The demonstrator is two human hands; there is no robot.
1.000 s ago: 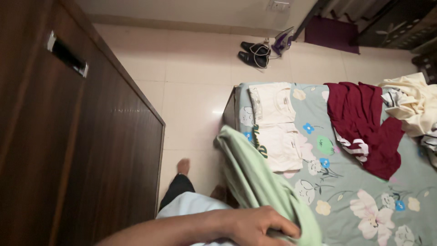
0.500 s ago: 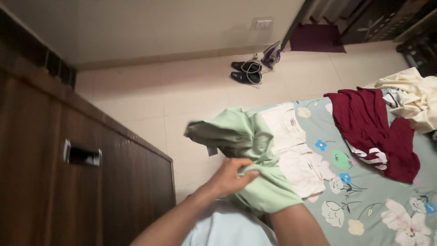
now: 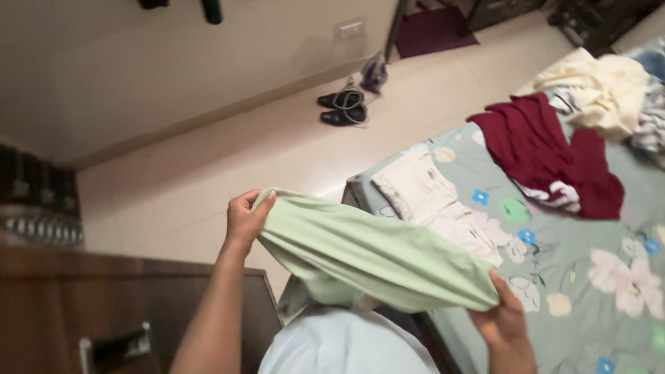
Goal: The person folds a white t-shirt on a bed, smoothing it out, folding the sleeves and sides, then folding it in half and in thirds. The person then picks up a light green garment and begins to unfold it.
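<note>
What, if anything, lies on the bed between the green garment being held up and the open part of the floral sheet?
The left hand and right hand already grip the green garment. Two folded cream garments occupy the near corner of the bed; the sheet beside them looks bare.

Dim, warm indoor light, brightest on the floor (image 3: 208, 180), leaves the wooden cabinet (image 3: 104, 305) in shadow, with soft motion blur and wide-angle bending at the edges

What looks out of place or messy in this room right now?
A clothes iron stands on the floor by the wall, its cord draped over black shoes. A maroon garment and cream clothes lie crumpled on the bed.
</note>
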